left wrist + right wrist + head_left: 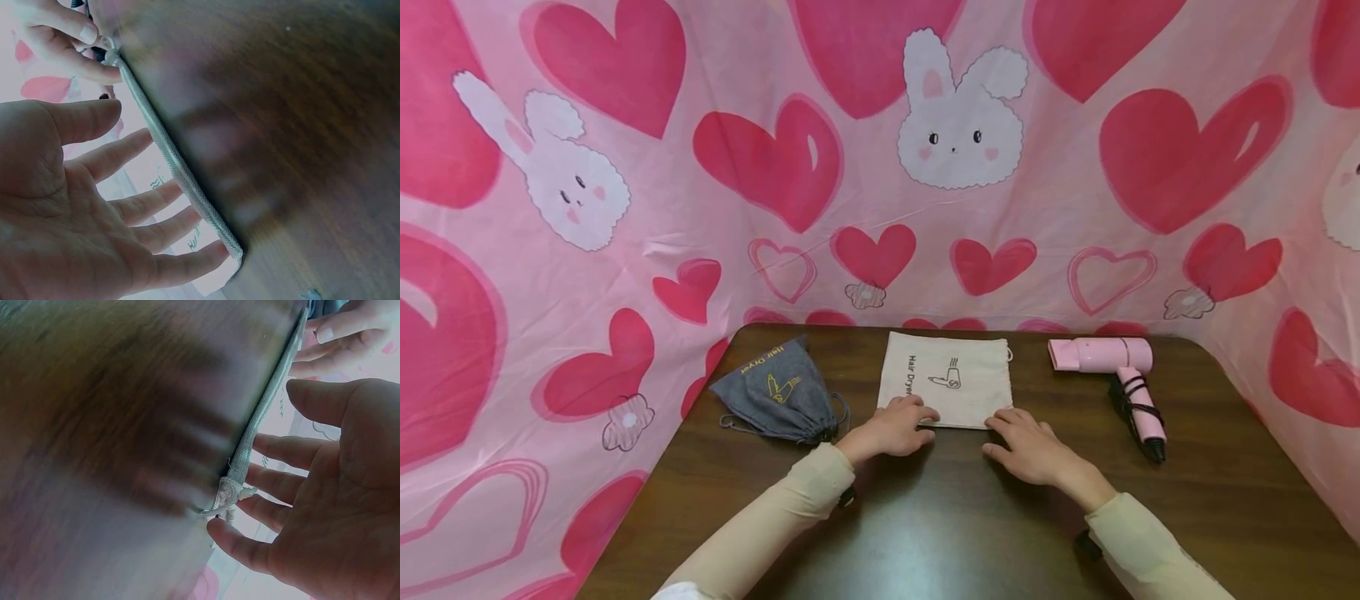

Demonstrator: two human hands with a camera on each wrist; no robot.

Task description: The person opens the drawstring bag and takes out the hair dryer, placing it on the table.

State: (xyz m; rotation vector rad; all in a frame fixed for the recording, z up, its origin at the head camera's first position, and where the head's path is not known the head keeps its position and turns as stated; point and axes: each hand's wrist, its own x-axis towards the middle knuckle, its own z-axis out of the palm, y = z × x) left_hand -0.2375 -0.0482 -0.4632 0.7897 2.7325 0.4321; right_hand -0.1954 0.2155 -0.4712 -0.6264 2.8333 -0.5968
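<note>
A cream cloth drawstring pouch (966, 400) printed "Hair Dryer" lies flat at the middle of the table. My left hand (897, 427) touches its near left corner, and the left wrist view shows the fingertips (178, 187) resting along the folded edge. At the near right corner, by the drawstring knot (230, 490), my right hand (1028, 446) rests with its fingers spread. Neither hand grips the cloth. A grey drawstring pouch (805, 387) with yellow print sits left of my left hand. To the right lies a pink hair dryer (1112, 354), its black cord wound around the handle.
The dark wooden table (917, 517) has rounded far corners. A pink curtain (865, 200) with hearts and rabbit faces hangs close behind it and along both sides. The grey pouch's cord loop (737, 425) trails on the tabletop.
</note>
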